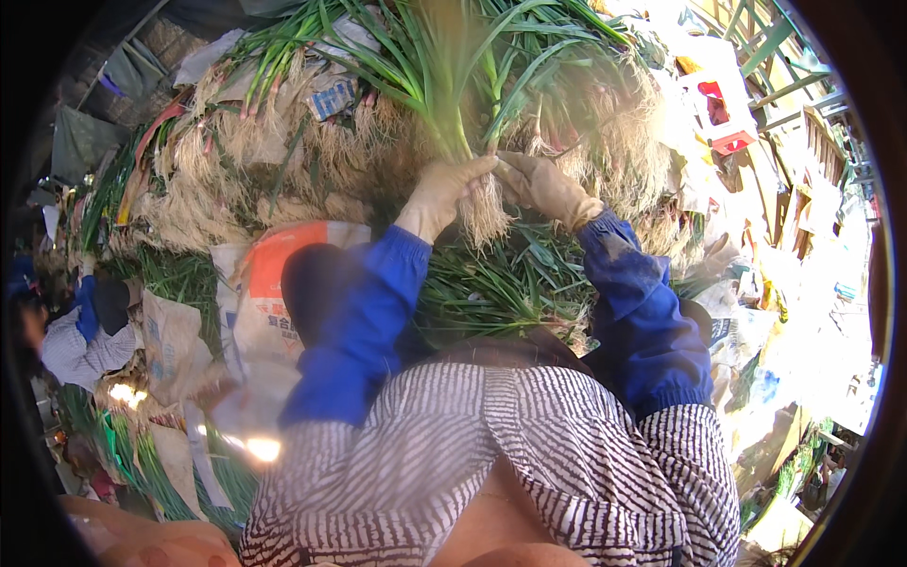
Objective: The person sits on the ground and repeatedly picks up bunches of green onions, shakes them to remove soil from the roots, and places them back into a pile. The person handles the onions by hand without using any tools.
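In a cream-coloured work glove, my left hand (443, 193) grips the lower stalks of a bunch of green garlic (457, 131). Its pale, stringy roots (485, 216) hang below the fingers. My right hand (547, 186), gloved the same way, meets the left at the stalk bases, with its fingertips closed on a stalk there. The exact grip of the right fingers is partly hidden. Behind both hands lies a heap of more green garlic (241, 152), roots facing me. Loose green leaves (503, 280) cover the ground below my hands, in front of my lap.
A white and orange printed sack (269, 298) lies by my left knee. Another person in blue sleeves (86, 319) sits further left. A red and white crate (719, 113) stands at the upper right. Sacking and plastic sheets (737, 312) lie to my right.
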Demonstrator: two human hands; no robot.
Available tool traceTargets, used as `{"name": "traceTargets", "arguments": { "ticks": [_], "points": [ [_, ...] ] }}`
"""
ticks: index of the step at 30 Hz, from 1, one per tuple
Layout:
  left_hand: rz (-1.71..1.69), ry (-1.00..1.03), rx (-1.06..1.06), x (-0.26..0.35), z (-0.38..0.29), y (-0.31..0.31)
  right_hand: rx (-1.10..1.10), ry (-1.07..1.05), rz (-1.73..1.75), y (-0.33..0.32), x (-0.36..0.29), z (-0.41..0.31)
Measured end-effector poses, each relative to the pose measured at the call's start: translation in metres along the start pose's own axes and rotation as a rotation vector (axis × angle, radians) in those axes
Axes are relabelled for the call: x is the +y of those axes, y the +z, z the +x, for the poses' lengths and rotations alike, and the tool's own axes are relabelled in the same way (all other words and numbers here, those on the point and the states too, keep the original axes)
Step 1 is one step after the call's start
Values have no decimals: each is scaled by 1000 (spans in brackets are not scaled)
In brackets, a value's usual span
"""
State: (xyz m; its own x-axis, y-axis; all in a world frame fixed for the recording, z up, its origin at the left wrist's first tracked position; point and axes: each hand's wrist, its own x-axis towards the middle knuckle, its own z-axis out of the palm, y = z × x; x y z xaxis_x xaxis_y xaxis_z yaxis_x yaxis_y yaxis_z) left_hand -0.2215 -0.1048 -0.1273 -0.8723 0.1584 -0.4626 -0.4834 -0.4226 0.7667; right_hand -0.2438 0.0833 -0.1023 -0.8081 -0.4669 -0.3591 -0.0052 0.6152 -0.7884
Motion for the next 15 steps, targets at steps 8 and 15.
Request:
{"name": "traceTargets", "arguments": {
  "ticks": [8,15],
  "points": [
    [-28,90,-127,8,-10,0,304,50,525,-10,15,17],
    [-183,89,-123,-8,-1,-3,420,336,1402,30,16,56]
  ]
}}
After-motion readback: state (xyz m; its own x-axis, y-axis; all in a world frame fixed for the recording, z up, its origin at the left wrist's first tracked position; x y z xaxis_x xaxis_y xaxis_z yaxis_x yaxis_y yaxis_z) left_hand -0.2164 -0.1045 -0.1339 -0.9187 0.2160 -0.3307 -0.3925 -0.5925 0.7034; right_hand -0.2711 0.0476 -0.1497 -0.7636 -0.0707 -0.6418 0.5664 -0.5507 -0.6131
